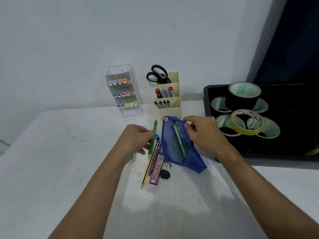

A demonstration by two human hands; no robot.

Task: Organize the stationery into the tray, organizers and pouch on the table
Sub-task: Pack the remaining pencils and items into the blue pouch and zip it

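Observation:
A blue mesh pouch (174, 152) lies open in the middle of the table with a few pens inside. My right hand (205, 133) pinches the pouch's upper edge and holds it open. My left hand (136, 138) grips a green pen (152, 138) just left of the pouch. Below it lie a yellow-and-black pencil (148, 168), a purple pen (156, 157), a pink eraser in a patterned sleeve (155, 173) and a small black object (165, 174). A teal item pokes out under my left wrist.
A clear tiered organizer (133, 107) with coloured markers and a cream organizer (170, 110) with scissors (158, 74) and pens stand at the back by the wall. At the right a black tray (207, 94) holds several tape rolls, a yellow roll (246, 125) on top.

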